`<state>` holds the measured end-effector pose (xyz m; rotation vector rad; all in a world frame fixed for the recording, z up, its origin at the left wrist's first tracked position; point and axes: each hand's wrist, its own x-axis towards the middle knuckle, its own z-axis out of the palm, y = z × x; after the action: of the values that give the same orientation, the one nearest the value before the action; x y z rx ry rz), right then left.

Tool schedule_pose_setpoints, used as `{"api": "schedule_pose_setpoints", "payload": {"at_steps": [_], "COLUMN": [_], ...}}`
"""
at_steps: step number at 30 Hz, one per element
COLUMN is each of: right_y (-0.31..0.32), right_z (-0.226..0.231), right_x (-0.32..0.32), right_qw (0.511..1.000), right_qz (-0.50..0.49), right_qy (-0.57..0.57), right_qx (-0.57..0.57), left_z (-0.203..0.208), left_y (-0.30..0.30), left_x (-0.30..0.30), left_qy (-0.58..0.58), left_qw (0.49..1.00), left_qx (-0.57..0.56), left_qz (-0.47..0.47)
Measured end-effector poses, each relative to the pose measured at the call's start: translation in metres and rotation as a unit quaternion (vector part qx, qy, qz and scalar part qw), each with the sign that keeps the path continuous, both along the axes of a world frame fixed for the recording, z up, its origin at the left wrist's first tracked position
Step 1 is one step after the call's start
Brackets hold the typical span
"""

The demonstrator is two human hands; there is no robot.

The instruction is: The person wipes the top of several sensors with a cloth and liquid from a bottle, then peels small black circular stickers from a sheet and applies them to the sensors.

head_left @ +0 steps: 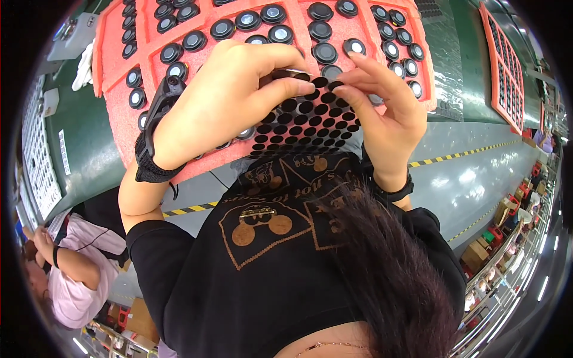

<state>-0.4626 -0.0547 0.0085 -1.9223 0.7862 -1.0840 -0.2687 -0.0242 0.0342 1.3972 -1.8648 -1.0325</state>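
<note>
A clear sheet of round black stickers point(305, 108) hangs tilted between my hands, above the near edge of a pink foam tray point(112, 68). My left hand point(233, 98) grips its upper left edge between thumb and fingers. On the other side, my right hand point(388, 113) has thumb and forefinger close together at a black dot by the sheet's top right; whether that dot is off the sheet I cannot tell. Round black parts with pale centres point(222, 28) sit in the tray's compartments beyond my hands. Some parts are hidden behind the hands and sheet.
The tray lies on a green table point(83, 140). A second pink tray point(504, 71) of round parts is at the far right. A white perforated panel point(39, 155) lies left. Another person in pink point(83, 274) sits at lower left. Yellow-black tape point(465, 153) marks the grey floor.
</note>
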Motion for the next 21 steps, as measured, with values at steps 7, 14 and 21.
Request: {"api": "schedule_pose_setpoints", "payload": {"at_steps": [7,14,21], "right_y": [-0.004,-0.004,-0.002], "right_z": [0.001,0.006,-0.007], "right_x": [-0.006,-0.005,0.010], "right_qw": [0.999,0.990,0.995], "right_qz": [-0.025,0.019,-0.005], "right_qy": [0.021,0.045,-0.102], "right_qx": [-0.041,-0.133,0.024], "left_z": [-0.001,-0.004,-0.004], "left_y": [0.002,0.001,0.003], "left_x": [-0.001,-0.003,-0.007], "left_qy": [0.036,0.010,0.015], "left_qw": [0.998,0.998,0.993], "left_qx": [-0.035,-0.024,-0.114], "left_qz": [0.038,0.049,0.021]}}
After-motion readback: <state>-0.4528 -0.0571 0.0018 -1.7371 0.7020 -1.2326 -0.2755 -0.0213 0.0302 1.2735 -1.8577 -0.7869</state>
